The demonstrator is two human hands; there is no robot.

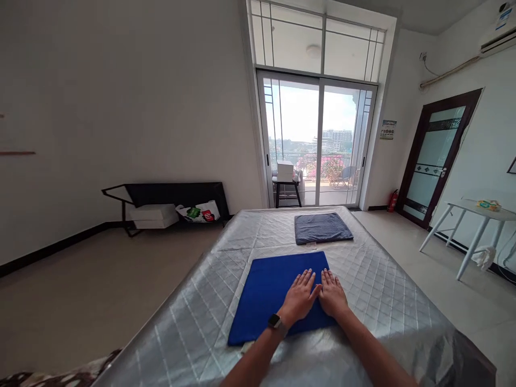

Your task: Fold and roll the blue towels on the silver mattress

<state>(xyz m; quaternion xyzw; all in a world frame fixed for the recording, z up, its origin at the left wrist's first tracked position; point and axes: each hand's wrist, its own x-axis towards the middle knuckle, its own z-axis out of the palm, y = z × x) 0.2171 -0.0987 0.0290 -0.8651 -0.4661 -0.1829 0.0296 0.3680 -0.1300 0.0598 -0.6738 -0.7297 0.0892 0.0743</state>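
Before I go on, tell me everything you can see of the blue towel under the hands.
The blue towel is a bright, plain blue cloth, soft and matte like terry or microfibre, folded into a flat rectangle. It lies on the quilted silvery mattress, nearer the camera than a folded grey towel and apart from it. Its edges look even and the surface smooth. The left hand and right hand rest palm down, side by side, on its right half, fingers spread flat.

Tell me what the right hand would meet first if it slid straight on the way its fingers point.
Probably the grey folded cloth: the right hand lies flat on the blue cloth, fingers pointing toward it across bare mattress.
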